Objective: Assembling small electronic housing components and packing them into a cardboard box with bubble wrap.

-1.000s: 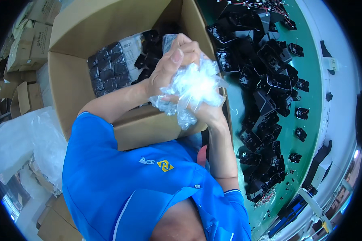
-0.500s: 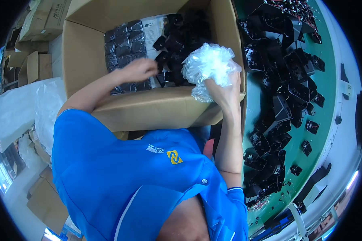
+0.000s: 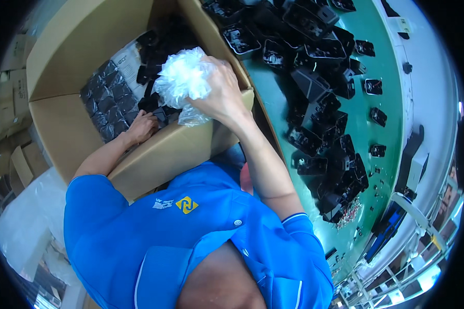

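Observation:
A wad of crumpled clear plastic bags [image 3: 182, 77] is gripped in my right hand [image 3: 220, 95], held over the near right part of a cardboard box. Down inside that box my left hand [image 3: 142, 128] has its fingers curled at a black plastic part [image 3: 150, 102]; the fingertips are partly hidden. Just left of this hand lie rows of dark parts wrapped in clear film [image 3: 108, 95]. Loose black plastic parts [image 3: 157, 46] are heaped in the box's far right, partly covered by the wad.
The open cardboard box [image 3: 51, 67] has tall walls around both hands. To its right, a green table [image 3: 273, 110] bears many black plastic housings [image 3: 312, 82] and a scatter of small parts [image 3: 350, 211]. More cartons [image 3: 13, 100] and white plastic sheeting [image 3: 28, 206] lie at left.
My left hand has come down from above the wrapped rows to the loose black parts. My right hand still grips the plastic bags. The whole view has turned, with the box now farther left.

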The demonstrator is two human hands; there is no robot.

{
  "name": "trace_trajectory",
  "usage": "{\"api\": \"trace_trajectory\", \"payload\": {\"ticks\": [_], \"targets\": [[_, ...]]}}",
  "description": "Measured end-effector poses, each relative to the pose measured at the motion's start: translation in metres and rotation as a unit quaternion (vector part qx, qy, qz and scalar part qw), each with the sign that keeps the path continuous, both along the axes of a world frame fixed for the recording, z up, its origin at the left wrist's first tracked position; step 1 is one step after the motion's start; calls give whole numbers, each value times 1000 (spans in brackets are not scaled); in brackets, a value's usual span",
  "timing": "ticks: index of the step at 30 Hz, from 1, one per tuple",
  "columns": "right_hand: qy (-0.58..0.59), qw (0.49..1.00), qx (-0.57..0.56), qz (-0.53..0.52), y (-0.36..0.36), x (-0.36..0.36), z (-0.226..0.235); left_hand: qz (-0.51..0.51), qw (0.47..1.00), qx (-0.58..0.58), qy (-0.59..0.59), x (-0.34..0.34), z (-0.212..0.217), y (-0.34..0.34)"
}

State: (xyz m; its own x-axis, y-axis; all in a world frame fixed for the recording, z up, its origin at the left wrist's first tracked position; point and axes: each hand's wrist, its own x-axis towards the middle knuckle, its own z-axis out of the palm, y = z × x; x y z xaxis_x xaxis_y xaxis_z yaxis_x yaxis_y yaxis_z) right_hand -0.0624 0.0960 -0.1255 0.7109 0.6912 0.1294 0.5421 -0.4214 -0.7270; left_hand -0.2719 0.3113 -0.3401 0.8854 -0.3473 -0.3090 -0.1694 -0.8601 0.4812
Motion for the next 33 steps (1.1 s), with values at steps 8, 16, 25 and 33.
{"api": "trace_trajectory", "payload": {"ticks": [8, 16, 25, 33], "targets": [[78, 996, 15, 49, 0, 7, -4, 357, 867, -346, -29, 85, 145, -29], [125, 989, -75, 8, -8, 7, -22, 407, 911, -70, -19, 43, 76, 38], [154, 983, -101, -2, -7, 9, -22, 200, 974, 108, -8, -5, 13, 25], [189, 977, -98, -27, -10, 8, -15, 410, 867, -269, -86, 96, 133, 4]]}}
